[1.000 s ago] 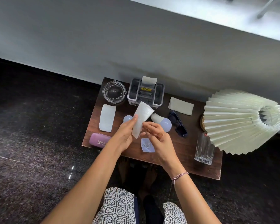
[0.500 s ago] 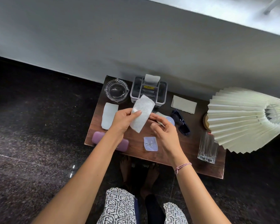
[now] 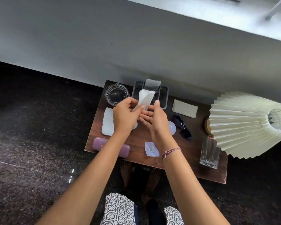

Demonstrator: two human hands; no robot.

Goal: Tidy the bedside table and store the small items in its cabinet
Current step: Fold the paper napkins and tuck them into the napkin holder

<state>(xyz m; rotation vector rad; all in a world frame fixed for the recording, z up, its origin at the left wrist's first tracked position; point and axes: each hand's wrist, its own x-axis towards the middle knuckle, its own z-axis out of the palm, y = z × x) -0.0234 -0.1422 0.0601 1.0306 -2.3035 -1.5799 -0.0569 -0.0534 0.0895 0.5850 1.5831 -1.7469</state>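
My left hand [image 3: 124, 115] pinches a folded white tissue [image 3: 145, 99] above the dark wooden bedside table [image 3: 191, 151]. My right hand [image 3: 156, 118] is held just right of it, fingers straight, its fingertips near the tissue's lower end. Behind the tissue stands a grey organiser box [image 3: 163, 96] with another tissue sticking out. On the table lie a white tissue [image 3: 107, 121], a purple case [image 3: 110, 147], a small clear packet [image 3: 151, 149], dark sunglasses [image 3: 182, 126], a light bulb [image 3: 172, 129] and a beige paper piece [image 3: 184, 108].
A glass ashtray [image 3: 116, 94] sits at the back left corner. A cut-glass tumbler [image 3: 209, 153] stands at the front right, beside a pleated cream lampshade [image 3: 246, 125] overhanging the right end. A grey wall runs behind; dark speckled floor surrounds the table.
Both hands have moved away from me towards the organiser box, carrying the tissue. The tissue is now folded narrower, and my right hand has straightened beside it.
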